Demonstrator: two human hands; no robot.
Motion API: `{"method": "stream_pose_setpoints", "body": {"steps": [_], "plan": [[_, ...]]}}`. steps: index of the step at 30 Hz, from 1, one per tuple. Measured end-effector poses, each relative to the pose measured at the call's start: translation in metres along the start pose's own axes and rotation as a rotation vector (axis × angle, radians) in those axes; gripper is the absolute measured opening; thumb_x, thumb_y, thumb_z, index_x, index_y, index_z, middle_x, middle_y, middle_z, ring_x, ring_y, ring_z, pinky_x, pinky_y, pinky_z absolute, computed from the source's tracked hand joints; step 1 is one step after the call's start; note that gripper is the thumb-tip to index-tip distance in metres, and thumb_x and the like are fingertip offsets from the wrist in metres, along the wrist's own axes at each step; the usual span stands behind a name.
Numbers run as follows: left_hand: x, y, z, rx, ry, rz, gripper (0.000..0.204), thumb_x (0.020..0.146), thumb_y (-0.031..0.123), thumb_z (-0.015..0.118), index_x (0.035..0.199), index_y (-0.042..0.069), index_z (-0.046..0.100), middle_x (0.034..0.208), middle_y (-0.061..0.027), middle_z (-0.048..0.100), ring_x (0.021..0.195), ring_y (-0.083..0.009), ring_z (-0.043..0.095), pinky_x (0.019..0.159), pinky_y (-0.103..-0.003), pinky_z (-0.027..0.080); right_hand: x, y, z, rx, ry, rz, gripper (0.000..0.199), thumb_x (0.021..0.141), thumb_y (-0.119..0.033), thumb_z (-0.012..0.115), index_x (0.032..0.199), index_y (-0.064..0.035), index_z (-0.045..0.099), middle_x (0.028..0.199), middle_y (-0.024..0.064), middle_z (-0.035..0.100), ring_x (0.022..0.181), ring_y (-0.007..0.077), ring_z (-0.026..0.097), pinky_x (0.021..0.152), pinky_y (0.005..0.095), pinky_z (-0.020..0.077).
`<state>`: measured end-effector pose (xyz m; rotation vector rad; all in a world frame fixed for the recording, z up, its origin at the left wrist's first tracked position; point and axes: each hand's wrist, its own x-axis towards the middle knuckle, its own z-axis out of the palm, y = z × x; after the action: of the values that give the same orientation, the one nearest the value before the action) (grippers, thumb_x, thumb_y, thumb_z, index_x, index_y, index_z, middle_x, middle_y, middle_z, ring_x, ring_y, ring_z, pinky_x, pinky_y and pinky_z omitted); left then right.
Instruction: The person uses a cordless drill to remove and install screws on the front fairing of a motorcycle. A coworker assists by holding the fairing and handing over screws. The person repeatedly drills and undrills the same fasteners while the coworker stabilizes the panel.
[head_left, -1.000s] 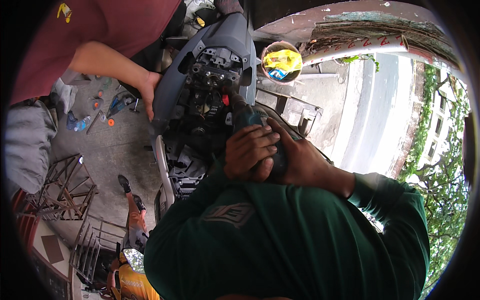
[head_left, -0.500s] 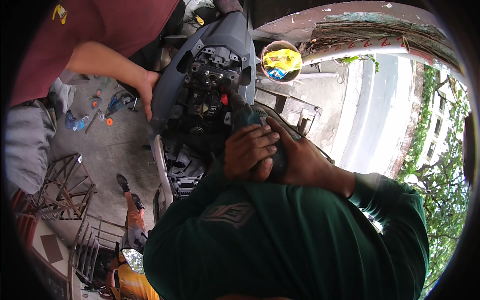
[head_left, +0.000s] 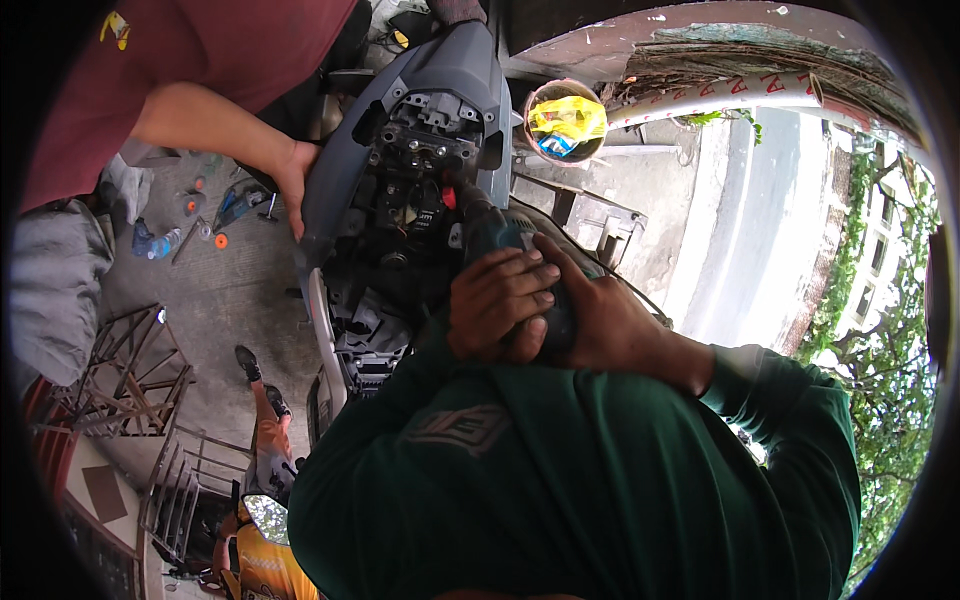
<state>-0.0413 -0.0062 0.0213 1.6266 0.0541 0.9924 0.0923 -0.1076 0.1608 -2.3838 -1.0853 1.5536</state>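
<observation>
— What are the two hands doing, just beyond the green shirt (head_left: 570, 460)?
— The left hand (head_left: 500, 305) is gripping the dark teal power drill (head_left: 503, 236) with curled fingers, and the right hand (head_left: 610, 318) is gripping it also, from the right side.
— And where is the drill pointing?
— Its nose is reaching into the opened motorcycle (head_left: 410, 165), near a red part (head_left: 449, 197). Whether the tip is touching something, I cannot tell.
— Who else is there?
— A co-worker's hand (head_left: 292, 190) is resting on the grey side panel (head_left: 340, 195). Farther, a bucket (head_left: 543, 92) is holding a yellow bag (head_left: 570, 116).
</observation>
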Motion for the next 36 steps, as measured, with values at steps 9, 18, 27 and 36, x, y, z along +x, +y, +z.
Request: {"method": "stream_pose_setpoints", "body": {"steps": [9,18,27,36], "plan": [[-0.002,0.002,0.001,0.009,-0.004,-0.007,0.024,0.101,0.019,0.056,0.098,-0.001,0.068,0.109,-0.023,0.079,0.107,-0.0395,0.078,0.097,-0.054,0.06,-0.002,0.002,-0.001,-0.001,-0.028,0.034,0.112,0.078,-0.03,0.08,0.168,-0.0011,0.02,0.098,0.0342,0.073,0.088,0.054,0.073,0.085,0.0571,0.0602],[-0.005,0.004,0.0,0.014,-0.012,0.0,0.023,0.1,0.018,0.056,0.099,-0.001,0.068,0.109,-0.0229,0.079,0.108,-0.0396,0.078,0.097,-0.055,0.06,-0.004,0.003,0.003,0.016,0.002,-0.02,0.115,0.078,-0.029,0.079,0.169,0.0021,0.014,0.081,0.0324,0.071,0.078,0.0511,0.072,0.078,0.0567,0.0571],[-0.004,0.004,0.001,0.02,-0.015,0.014,0.023,0.099,0.018,0.056,0.099,-0.001,0.068,0.108,-0.0225,0.079,0.107,-0.0397,0.078,0.096,-0.055,0.061,-0.005,0.007,0.009,0.013,0.006,-0.013,0.118,0.077,-0.029,0.08,0.169,0.001,0.013,0.081,0.0323,0.071,0.079,0.0513,0.072,0.079,0.0563,0.0576],[-0.012,0.004,0.002,0.02,-0.007,0.039,0.024,0.099,0.019,0.056,0.099,-0.002,0.069,0.107,-0.0237,0.08,0.106,-0.0407,0.078,0.097,-0.055,0.061,-0.008,0.002,0.01,0.01,-0.022,0.027,0.118,0.077,-0.026,0.079,0.17,-0.0006,0.011,0.083,0.032,0.071,0.082,0.0512,0.072,0.079,0.0568,0.0574]]}}
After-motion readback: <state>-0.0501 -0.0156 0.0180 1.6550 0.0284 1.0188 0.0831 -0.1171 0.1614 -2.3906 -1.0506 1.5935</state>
